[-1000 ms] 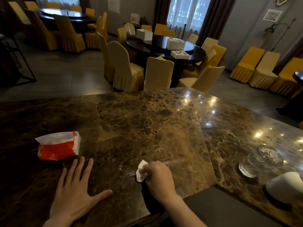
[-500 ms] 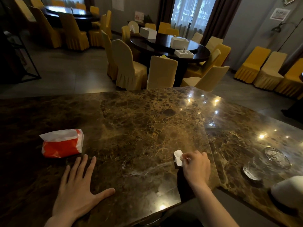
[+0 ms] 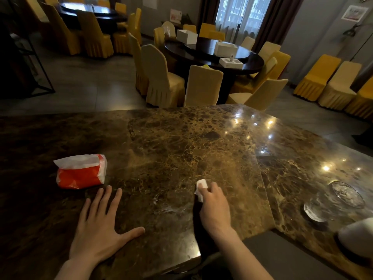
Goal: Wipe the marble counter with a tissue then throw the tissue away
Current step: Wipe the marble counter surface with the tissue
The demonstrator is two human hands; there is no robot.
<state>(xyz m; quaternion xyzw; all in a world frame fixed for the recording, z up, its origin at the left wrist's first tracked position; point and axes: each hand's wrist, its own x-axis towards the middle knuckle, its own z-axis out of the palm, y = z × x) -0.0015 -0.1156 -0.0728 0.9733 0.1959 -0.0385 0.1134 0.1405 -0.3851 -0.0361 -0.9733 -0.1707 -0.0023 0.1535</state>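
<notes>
Head view, right hand clutching tissue against marble counter, left hand splayed flat

Probably a restaurant banquet hall, polished brown marble counter across the foreground, round dark dining tables ringed by yellow and cream fabric-covered chairs behind, curtained window upper right

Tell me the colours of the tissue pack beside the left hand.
Orange-red below, white on top: the tissue pack, seen in the head view.

No legible text anywhere.
</notes>
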